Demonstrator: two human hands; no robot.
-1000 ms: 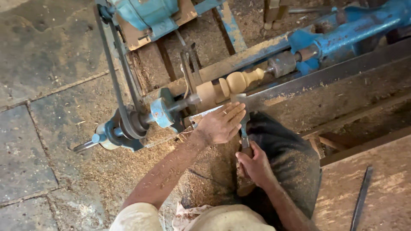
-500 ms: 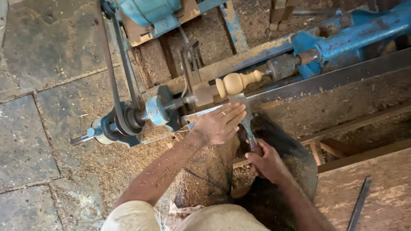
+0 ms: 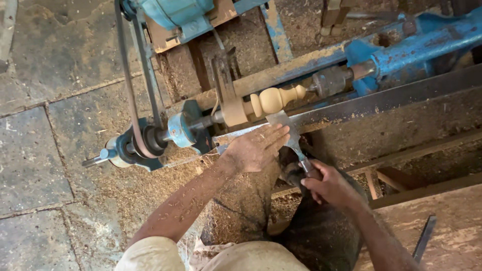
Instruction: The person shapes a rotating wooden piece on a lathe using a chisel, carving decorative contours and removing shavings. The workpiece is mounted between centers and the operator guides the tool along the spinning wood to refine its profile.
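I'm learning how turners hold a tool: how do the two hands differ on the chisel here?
The left hand lies flat, fingers stretched over the flat metal chisel blade near the long dark metal tool rest. The right hand is closed in a fist around the chisel's handle end, lower and nearer the body. The left sits beside the pale turned wooden spindle; the right is farther from it. Both touch the same chisel.

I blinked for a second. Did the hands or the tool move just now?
Barely. The right hand slid a little away from the body along the handle of the chisel. The left hand still presses the blade flat on the metal rest bar, edge at the turned wood piece.
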